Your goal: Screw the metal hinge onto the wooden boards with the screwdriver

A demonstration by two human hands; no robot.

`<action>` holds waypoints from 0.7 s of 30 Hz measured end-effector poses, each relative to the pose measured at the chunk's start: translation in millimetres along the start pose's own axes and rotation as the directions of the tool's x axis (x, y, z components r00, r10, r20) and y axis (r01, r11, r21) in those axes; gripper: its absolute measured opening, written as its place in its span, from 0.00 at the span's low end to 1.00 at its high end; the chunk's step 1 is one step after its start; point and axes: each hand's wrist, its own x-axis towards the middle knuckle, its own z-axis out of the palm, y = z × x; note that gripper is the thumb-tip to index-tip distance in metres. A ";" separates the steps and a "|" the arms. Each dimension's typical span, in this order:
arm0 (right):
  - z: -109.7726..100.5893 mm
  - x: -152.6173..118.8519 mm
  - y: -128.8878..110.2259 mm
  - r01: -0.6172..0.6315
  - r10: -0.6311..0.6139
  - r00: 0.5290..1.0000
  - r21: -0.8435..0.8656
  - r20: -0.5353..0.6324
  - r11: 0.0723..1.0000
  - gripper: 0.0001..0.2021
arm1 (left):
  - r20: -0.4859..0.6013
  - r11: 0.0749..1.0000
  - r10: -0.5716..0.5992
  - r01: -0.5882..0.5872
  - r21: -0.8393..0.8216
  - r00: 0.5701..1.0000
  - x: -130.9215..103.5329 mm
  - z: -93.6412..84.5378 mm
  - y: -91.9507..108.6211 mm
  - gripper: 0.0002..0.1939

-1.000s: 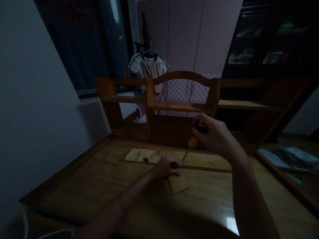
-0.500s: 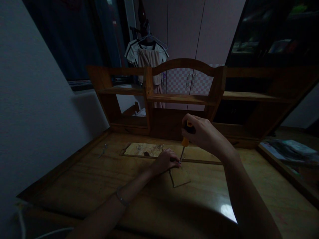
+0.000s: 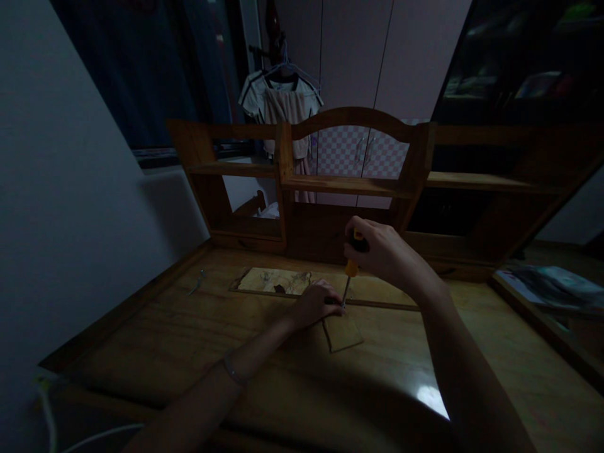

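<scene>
My right hand grips a screwdriver by its yellow and black handle, with the shaft pointing down. Its tip meets the fingertips of my left hand. Those fingers are pinched together on something small and dark beside the tip, too small to name. Under them lies a small square piece of wood, partly covered by the hand. Just behind runs a long pale wooden board with a torn, stained surface at its left part. All this rests on a wooden desk.
A wooden shelf unit stands along the desk's back. A small metal object lies at the left. Papers sit beyond the right edge. A white cable hangs at the lower left. Clothes hang behind the shelves.
The view has shifted slightly. The hands keep nearly the same pose, with the screwdriver still upright at the left fingertips.
</scene>
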 end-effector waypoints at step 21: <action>-8.1 -5.6 1.8 0.056 -0.063 0.993 0.070 0.098 0.996 0.11 | -0.008 0.999 -0.010 0.011 0.035 1.000 -0.2 0.9 1.9 0.10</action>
